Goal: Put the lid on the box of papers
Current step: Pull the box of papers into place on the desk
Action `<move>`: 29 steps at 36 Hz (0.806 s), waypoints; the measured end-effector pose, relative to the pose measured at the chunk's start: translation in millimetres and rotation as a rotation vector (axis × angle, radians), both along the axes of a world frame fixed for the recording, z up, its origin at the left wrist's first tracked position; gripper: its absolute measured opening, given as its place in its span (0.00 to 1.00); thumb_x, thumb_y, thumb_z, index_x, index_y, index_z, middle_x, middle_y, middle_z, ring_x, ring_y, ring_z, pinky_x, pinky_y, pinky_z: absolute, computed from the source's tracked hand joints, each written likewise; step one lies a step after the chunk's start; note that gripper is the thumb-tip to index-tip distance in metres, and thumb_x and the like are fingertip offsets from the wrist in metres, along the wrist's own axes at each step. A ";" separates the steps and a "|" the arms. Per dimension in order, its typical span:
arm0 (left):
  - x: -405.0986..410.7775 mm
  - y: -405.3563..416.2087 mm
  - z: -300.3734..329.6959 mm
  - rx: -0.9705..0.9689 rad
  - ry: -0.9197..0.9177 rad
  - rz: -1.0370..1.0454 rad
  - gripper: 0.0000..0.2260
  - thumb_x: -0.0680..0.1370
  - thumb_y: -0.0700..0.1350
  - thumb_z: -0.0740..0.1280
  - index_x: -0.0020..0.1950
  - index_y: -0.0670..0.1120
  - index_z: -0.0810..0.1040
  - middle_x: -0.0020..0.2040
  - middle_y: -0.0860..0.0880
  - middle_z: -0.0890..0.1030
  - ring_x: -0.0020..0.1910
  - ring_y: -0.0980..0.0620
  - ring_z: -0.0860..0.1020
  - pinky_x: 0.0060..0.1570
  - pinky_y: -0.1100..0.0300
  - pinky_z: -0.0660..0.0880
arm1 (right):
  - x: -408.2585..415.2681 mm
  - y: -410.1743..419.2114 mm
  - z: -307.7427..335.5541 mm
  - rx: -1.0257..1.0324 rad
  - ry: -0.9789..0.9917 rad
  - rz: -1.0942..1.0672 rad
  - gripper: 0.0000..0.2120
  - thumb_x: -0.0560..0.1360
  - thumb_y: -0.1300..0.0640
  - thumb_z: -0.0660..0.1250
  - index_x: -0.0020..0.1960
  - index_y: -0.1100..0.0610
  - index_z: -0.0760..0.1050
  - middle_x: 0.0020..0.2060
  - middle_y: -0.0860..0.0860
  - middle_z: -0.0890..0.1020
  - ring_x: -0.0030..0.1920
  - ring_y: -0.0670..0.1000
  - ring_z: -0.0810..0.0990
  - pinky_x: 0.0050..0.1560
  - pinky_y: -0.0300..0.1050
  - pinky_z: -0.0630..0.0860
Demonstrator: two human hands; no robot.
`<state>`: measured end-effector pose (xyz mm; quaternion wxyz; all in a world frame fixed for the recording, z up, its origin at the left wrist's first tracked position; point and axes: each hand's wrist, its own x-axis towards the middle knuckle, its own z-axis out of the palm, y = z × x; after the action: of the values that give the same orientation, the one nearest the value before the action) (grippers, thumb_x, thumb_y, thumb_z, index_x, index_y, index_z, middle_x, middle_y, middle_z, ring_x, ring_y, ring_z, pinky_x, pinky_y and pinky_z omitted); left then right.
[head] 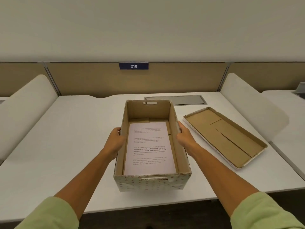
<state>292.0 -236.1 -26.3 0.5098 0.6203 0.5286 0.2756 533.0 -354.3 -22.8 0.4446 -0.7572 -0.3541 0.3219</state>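
An open cardboard box (149,183) with a patterned white outside stands in the middle of the white desk (66,138). A stack of printed papers (149,147) lies flat on its bottom. My left hand (114,140) presses against the box's left wall and my right hand (185,137) against its right wall, fingers curled over the rims. The lid (226,138) lies upside down on the desk to the right of the box, brown inside facing up, apart from both hands.
A grey cable hatch (175,100) is set into the desk behind the box. White side dividers (250,106) flank the desk, and a tan back partition carries a blue sign reading 216 (133,66). The desk's front edge runs just below the box.
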 end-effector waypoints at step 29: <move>3.1 -16.5 -46.2 0.026 0.072 -0.005 0.23 0.82 0.54 0.59 0.76 0.55 0.60 0.73 0.49 0.69 0.66 0.42 0.74 0.58 0.42 0.75 | 9.8 5.0 -36.6 -0.179 0.084 -0.050 0.31 0.80 0.37 0.54 0.80 0.44 0.50 0.80 0.49 0.57 0.77 0.57 0.60 0.71 0.58 0.65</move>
<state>295.1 -252.6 -72.5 0.4827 0.6378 0.5416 0.2587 542.8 -349.3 -59.4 0.3975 -0.7884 -0.2859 0.3724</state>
